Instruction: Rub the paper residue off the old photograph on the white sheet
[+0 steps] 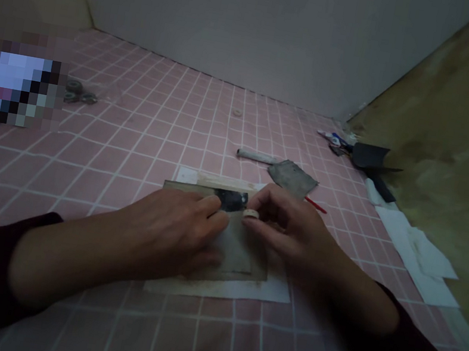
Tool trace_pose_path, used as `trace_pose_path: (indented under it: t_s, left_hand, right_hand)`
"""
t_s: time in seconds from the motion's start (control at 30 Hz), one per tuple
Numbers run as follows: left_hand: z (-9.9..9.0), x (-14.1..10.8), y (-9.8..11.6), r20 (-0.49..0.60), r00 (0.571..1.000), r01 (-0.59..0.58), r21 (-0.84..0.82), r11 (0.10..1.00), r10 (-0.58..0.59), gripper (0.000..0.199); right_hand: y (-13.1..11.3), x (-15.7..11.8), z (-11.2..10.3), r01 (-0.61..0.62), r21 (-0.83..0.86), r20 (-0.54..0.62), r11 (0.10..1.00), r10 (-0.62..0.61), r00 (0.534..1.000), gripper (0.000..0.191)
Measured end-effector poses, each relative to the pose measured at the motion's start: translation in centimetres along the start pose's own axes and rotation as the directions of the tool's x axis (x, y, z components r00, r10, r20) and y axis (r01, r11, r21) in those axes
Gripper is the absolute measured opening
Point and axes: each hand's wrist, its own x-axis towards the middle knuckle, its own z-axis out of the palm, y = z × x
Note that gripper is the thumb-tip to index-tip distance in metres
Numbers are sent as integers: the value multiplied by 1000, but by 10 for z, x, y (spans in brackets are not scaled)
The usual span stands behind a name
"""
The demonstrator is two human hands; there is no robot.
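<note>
My right hand (293, 225) pinches a small pale ring (250, 214) between thumb and fingers, above the right part of a greyish-brown flat sheet (243, 255). My left hand (183, 230) is over the sheet's left part with its fingers curled in. Whatever those fingers hold, if anything, is hidden. A dark, shiny strip (232, 200) lies along the sheet's far edge, partly covered by my left fingertips. Beneath the sheet is stained white paper (259, 292), which sticks out at the near and far sides.
Beyond my hands lie a grey tube (256, 156), a worn grey square (292, 176), a red stick (315, 205) and another pale ring (237, 113). Dark tools (369, 157) and white papers (425, 251) line the right wall. Several round rolls (74, 91) sit at left on pink checked cloth (147, 105).
</note>
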Motion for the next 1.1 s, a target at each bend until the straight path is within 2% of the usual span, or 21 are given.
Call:
trace_pose_path:
  t_s: [0.1,0.23,0.37,0.53,0.7,0.8,0.97,1.1]
  left_hand:
    - [0,0,0,3,1000,4,3,1000,-4,20]
    - [-1,0,0,-8,1000,-6,1,1000,6,20]
    - [-2,0,0,-14,1000,-14,4,1000,14,18]
    - [-2,0,0,-10,1000,-10,4,1000,10,19]
    - [-3,0,-1,27,1000,17,-31,999,-16,19]
    - [-3,0,-2,36,999,25,-51,998,-23,17]
    - [-3,-1,-5,13,1000,8,-72,997,-7,18]
    - [-4,0,-5,1,1000,14,-76,997,-14,17]
  right_hand:
    - [-3,-2,-6,-18,8,103,1000,18,995,11]
    - [-11,-3,-12,38,-46,213,998,-28,977,4]
    - [-17,-5,-14,106,-104,205,989,-83,975,9]
    - [-16,-8,-13,62,-117,185,991,-40,982,12]
    - [-12,-8,-12,43,-132,204,990,-16,979,6]
    - [-19,-13,-10,34,-149,184,988,-6,983,6]
    - [-42,-27,8,2,-178,175,984,29,984,7]
    - [-41,-40,26,10,-279,184,960,43,982,10]
